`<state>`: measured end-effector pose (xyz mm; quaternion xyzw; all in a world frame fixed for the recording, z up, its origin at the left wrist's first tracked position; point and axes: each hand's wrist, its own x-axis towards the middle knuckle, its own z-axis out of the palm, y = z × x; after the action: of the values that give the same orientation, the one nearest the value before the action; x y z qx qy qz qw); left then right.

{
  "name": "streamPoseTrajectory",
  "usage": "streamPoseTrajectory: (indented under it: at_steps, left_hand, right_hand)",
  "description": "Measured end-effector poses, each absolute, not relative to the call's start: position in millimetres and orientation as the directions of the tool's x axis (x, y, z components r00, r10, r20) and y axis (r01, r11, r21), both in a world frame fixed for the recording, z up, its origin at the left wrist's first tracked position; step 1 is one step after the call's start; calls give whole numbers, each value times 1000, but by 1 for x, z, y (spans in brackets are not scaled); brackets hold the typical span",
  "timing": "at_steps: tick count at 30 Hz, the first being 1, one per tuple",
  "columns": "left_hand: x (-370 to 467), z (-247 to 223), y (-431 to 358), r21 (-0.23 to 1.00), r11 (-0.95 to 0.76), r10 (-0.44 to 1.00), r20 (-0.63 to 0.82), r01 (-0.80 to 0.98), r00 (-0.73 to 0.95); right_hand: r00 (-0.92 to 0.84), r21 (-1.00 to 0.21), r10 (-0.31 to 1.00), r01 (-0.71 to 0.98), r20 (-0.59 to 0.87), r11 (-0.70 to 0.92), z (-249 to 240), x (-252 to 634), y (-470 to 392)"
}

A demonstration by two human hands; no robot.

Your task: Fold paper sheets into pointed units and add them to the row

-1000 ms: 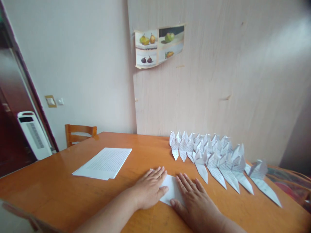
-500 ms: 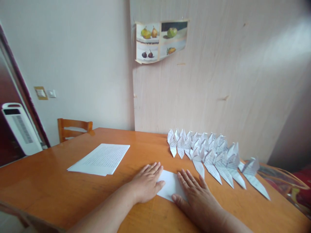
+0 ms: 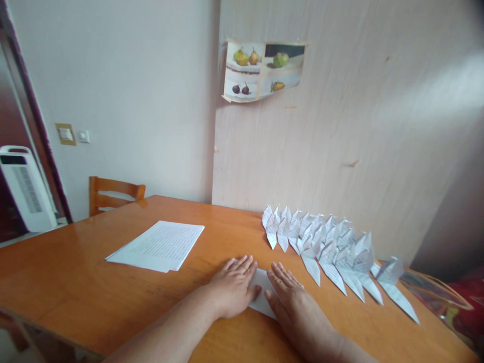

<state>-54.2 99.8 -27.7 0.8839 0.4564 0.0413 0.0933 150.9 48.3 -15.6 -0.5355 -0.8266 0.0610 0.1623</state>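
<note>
A folded piece of white paper [image 3: 260, 297] lies on the wooden table between my hands, partly hidden beneath them. My left hand [image 3: 235, 287] rests flat on its left side, with the fingers stretched out. On the right side, my right hand [image 3: 291, 297] presses down flat, its fingers extended and the thumb a little apart. To the right stand several folded paper figures [image 3: 333, 247] with pointed upright tips and long flat tails, made from printed sheets. A stack of printed paper [image 3: 157, 247] lies to the left.
The orange-brown table [image 3: 75, 282] reaches back to the wall. A wooden chair [image 3: 115, 194] stands behind its far left edge. At the right edge are a clear plastic bag [image 3: 434, 287] and something red [image 3: 471, 297]. A fruit picture [image 3: 264, 70] hangs on the panel.
My right hand has slid left across the folded paper, closer to my left hand, covering more of it. The view has shifted slightly.
</note>
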Motion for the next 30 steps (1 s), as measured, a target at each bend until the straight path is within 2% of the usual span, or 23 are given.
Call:
streamPoseTrajectory:
  at_steps: [6, 9, 19, 25, 30]
  left_hand:
    - [-54, -28, 99, 214, -569, 812, -5, 794, 583]
    - [-54, -27, 99, 211, -566, 815, 1, 797, 579]
    - [-53, -27, 101, 163, -565, 819, -10, 809, 574]
    - [-54, -23, 101, 107, -565, 816, -78, 818, 573]
    - [-52, -20, 100, 103, -577, 808, -69, 810, 585]
  right_hand:
    - [-406, -267, 906, 865, 122, 424, -3, 130, 55]
    - [-446, -255, 882, 844, 155, 471, -5, 120, 64]
    - [-446, -283, 875, 829, 187, 483, -20, 119, 70]
    - [-444, -295, 886, 836, 134, 464, -16, 121, 65]
    - [-507, -292, 860, 814, 61, 501, -12, 131, 60]
